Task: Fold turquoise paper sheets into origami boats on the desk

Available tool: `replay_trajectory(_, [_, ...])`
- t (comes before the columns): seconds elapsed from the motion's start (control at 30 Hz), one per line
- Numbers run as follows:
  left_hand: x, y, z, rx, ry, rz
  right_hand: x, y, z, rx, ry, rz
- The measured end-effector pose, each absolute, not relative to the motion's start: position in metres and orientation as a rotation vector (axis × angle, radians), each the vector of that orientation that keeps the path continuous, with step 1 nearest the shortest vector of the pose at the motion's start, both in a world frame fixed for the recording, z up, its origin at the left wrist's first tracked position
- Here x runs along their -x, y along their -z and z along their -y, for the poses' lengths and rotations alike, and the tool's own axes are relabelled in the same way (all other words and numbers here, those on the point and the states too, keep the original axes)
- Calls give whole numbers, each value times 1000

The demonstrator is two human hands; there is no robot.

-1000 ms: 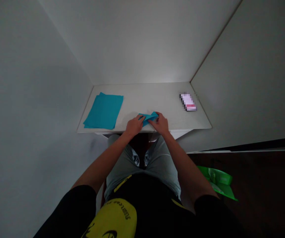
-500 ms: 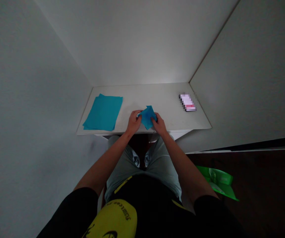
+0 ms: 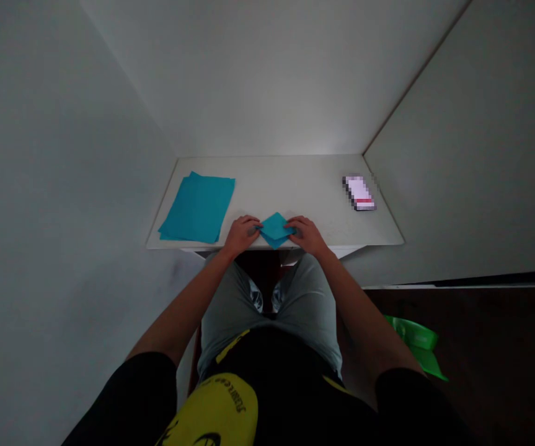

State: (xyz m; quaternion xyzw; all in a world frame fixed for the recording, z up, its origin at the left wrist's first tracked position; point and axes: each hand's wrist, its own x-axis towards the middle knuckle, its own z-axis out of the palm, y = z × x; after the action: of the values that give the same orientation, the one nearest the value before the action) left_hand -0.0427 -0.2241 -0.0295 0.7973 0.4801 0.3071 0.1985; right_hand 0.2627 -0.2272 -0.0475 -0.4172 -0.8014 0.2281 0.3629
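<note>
A small folded blue paper [image 3: 275,228] is at the front edge of the white table, one pointed layer lying over another in a diamond shape. My left hand [image 3: 245,233] pinches its left corner, the fingers bent together. At the opposite corner my right hand [image 3: 307,233] has its thumb and fingers closed on the paper. My fingertips cover both side corners. To the left of my hands lies a stack of flat blue paper sheets [image 3: 198,209], slightly out of line with one another.
A phone with a lit, blurred screen [image 3: 360,192] lies at the right of the white table [image 3: 290,179]. Walls close in the table at the back and both sides. Something green and shiny [image 3: 418,337] is low on the right, by the dark floor.
The folded paper has come down from a tilted, raised hold to a flatter diamond at the table edge. My hands have moved slightly apart, now gripping its side corners.
</note>
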Motion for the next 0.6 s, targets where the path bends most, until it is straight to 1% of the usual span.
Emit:
replay_trajectory(0.1, [44, 26, 231, -2369, -731, -1310, -271, 45, 234, 1066, -511, 2203])
replay_trajectory(0.2, [37, 24, 232, -2427, -663, -1238, -274, 45, 237, 1086, -500, 2207])
replay_trajectory(0.3, [27, 26, 226, -2354, -678, -1269, -272, 47, 234, 1152, -526, 2127])
replay_trajectory(0.47, [17, 31, 216, -2213, -730, -1405, -260, 48, 230, 1383, -566, 1924])
replay_trajectory(0.6, [7, 27, 222, -2378, -658, -1433, -249, 41, 235, 1488, -409, 1985])
